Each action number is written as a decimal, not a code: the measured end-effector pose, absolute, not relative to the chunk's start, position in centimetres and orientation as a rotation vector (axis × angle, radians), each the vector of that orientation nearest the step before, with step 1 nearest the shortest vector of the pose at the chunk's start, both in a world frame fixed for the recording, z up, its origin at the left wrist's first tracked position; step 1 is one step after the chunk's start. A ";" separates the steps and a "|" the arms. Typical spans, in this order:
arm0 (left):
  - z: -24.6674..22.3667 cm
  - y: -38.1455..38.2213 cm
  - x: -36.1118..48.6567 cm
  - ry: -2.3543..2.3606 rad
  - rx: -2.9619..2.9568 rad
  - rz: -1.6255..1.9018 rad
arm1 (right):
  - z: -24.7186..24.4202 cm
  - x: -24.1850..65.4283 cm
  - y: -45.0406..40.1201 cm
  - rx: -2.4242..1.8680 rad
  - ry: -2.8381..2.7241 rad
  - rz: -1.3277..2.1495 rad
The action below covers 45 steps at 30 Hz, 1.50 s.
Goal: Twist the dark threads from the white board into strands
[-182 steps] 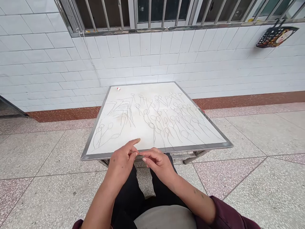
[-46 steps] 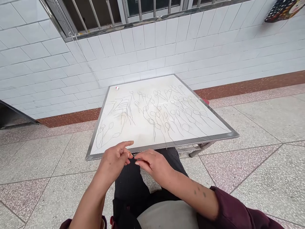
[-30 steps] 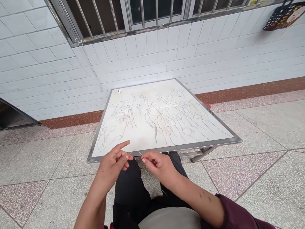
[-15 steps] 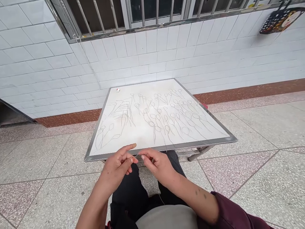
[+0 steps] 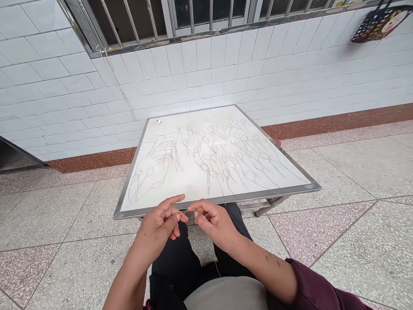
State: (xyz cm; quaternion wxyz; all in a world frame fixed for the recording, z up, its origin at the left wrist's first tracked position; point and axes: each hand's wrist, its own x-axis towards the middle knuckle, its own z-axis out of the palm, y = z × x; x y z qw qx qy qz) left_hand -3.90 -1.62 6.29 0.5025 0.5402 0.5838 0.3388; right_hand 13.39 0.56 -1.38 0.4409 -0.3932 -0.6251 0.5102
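Note:
Just past the near edge of a white table, both hands hold a thin wire between them. My left hand pinches it between thumb and a finger, with the index finger stretched out. Close beside it, my right hand grips the wire with thumb and fingertips. A length of thin wire hangs below the right hand over my lap. Many thin wires lie spread over the tabletop, several bent into a loop with a long tail, others bent at an angle at the left.
The table has a grey metal rim and metal legs. A small white and red object sits at its far left corner. Behind stands a white tiled wall with a barred window. A dotted bag hangs at right.
My right hand's fingertips have shifted slightly, and more of the wire shows between the hands. More of the hanging length is visible over my lap. My left hand stays almost still.

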 end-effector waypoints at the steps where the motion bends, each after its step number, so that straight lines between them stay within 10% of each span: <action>1: 6.3 -1.6 -3.9 1.408 1.305 0.816 | -1.4 13.4 0.6 -0.976 -1.547 1.251; 45: 4.1 -2.2 -2.8 1.258 1.076 1.054 | -0.7 14.2 1.1 -0.857 -1.527 1.349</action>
